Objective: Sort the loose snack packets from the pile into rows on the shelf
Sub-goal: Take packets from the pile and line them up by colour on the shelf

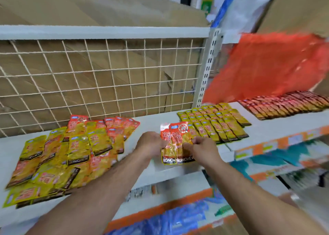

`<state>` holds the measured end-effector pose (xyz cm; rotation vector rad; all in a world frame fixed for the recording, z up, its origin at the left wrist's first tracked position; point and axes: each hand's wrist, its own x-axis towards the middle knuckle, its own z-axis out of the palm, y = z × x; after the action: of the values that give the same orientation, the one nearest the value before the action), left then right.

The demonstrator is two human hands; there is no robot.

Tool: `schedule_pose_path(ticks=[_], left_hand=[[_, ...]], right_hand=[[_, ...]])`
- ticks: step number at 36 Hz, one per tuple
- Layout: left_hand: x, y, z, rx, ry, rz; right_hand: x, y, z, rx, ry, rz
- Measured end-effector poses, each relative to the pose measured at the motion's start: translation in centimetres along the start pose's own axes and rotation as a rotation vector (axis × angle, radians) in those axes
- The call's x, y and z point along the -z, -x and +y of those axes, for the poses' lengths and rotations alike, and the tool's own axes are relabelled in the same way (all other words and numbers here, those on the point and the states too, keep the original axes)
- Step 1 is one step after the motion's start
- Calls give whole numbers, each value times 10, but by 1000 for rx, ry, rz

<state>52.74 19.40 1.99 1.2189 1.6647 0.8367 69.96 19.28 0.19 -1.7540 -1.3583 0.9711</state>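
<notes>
Shelf (151, 122): left hand (150, 143), right hand (201, 146) (gripping packets (178, 137)).

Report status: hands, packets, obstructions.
Left hand and right hand both grip two orange-red foil snack packets. Packets beside yellow packet rows on white metal shelf. Mixed loose pile waits left. Nothing in the way.

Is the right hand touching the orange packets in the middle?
Touching. The head view shows the right hand pinching the orange packets at their right edge.
</notes>
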Motion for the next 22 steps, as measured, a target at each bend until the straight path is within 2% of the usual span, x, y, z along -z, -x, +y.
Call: schedule_pose_path(ticks=[6, 13, 22], left_hand=[[-98, 17, 26, -9, 122, -72], [-191, 23, 60, -69, 95, -179], [-280, -9, 96, -82, 77, -255]], right_hand=[[93, 4, 50, -33, 79, 119], [182, 2, 98, -77, -15, 162], [253, -31, 145, -134, -173, 189]])
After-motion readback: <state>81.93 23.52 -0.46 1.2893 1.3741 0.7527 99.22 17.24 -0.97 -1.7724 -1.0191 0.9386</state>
